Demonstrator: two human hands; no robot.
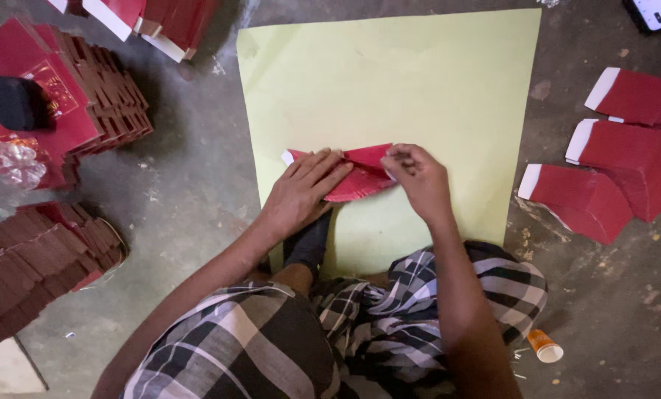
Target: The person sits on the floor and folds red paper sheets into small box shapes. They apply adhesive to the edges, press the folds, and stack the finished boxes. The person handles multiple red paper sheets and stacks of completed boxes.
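Note:
A red paper piece (360, 177) with a white end lies on a large pale yellow sheet (419, 81) spread on the floor. My left hand (304, 191) presses flat on the left part of the red piece, fingers extended. My right hand (417, 177) pinches the right edge of the piece, where a flap is folded up. The middle of the red piece shows between the two hands.
Stacks of folded red paper pieces (72, 103) stand at the left, more stacks (35, 258) at lower left. Loose red pieces with white ends (611, 170) lie at the right. An orange and white small cup (544, 346) sits by my checked-cloth knee.

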